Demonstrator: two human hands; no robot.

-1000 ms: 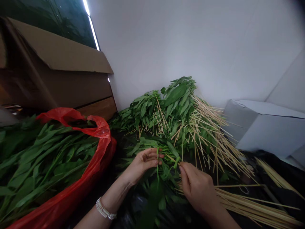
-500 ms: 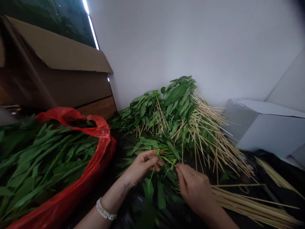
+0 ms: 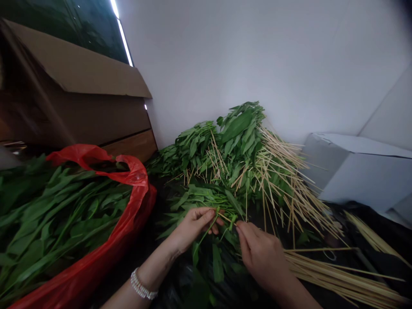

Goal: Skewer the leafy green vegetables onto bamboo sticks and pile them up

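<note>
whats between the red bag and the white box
In the head view, a pile of greens with thin sticks lies between the red bag and the white box; the left hand and right hand are in front of the pile.

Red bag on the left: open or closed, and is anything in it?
Open and not empty. The red bag gapes wide, with leafy stems showing across its mouth; its depth is hidden.

A plain pale wall (image 3: 231, 56) stands before me. To its left, a narrow strip of bright light (image 3: 124, 39) edges a dark green panel (image 3: 86, 25).
</note>
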